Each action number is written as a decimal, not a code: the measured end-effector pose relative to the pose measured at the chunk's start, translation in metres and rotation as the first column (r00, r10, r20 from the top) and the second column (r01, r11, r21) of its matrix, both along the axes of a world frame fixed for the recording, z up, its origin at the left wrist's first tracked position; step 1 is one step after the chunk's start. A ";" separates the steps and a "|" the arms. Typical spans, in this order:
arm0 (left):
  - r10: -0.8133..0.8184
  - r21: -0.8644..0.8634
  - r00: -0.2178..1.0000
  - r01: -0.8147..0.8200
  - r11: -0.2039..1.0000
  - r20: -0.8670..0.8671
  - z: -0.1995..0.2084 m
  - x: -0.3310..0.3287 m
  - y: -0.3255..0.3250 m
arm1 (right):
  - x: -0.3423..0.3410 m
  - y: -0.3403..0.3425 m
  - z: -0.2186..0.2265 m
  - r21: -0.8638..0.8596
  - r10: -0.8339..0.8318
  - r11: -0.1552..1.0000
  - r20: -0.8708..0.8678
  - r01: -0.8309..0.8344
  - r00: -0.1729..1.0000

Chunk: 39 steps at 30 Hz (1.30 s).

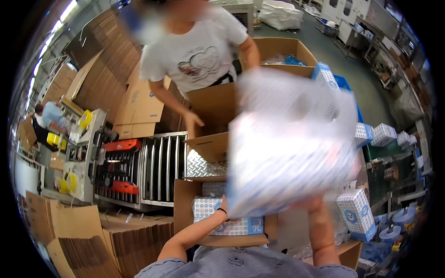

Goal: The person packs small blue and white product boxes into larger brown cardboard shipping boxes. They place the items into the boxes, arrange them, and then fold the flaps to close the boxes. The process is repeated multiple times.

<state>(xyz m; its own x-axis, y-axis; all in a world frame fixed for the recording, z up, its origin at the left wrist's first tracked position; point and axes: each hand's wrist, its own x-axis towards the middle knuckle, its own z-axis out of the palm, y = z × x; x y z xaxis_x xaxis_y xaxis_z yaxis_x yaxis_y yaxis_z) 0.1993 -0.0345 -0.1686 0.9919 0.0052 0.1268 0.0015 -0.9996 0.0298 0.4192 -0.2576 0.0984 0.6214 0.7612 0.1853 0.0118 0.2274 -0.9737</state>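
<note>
A big, motion-smeared bundle of white packs with a blue pattern (292,162) is raised in front of me. My left hand (224,206) is closed on its lower left edge, fingers mostly hidden behind it. My right hand (311,204) grips the bottom at the right and is blurred. Below the bundle stands an open cardboard carton (234,240), with white-and-blue patterned packs (207,208) inside, partly covered by my left forearm. Another person (194,60) stands across from me, one hand (191,121) at a second open carton (211,104).
A roller conveyor (162,157) with red side parts runs to the left. Flattened cardboard (139,243) is stacked at lower left. Single patterned packs (356,214) stand at the right beside a green-topped belt (387,150). Another carton (278,46) stands behind.
</note>
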 end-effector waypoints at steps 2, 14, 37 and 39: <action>-0.022 -0.022 0.989 0.026 0.999 0.148 -0.021 -0.024 0.011 | -0.059 0.063 0.025 0.023 0.138 0.988 0.324 -0.154 0.936; 0.057 -0.559 0.985 0.044 0.828 0.162 0.178 -0.089 0.125 | -0.072 0.169 -0.163 -0.612 0.276 0.788 0.258 -0.065 0.926; -0.599 -0.420 0.799 0.527 0.739 -0.052 0.050 -0.018 0.069 | -0.098 0.092 -0.138 -0.405 0.252 0.874 0.851 0.269 0.461; -0.533 -0.591 0.823 0.334 0.734 -0.197 0.044 -0.025 0.056 | -0.126 0.059 -0.162 -0.562 0.419 0.804 0.766 0.193 0.487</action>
<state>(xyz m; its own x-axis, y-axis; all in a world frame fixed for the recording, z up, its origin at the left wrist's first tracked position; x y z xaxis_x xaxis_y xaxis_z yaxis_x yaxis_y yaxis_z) 0.1745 0.0215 -0.1242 0.8763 -0.4715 -0.0994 -0.3189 -0.7221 0.6140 0.2931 -0.1987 -0.0638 0.2919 0.9505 0.1061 0.8789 -0.2229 -0.4216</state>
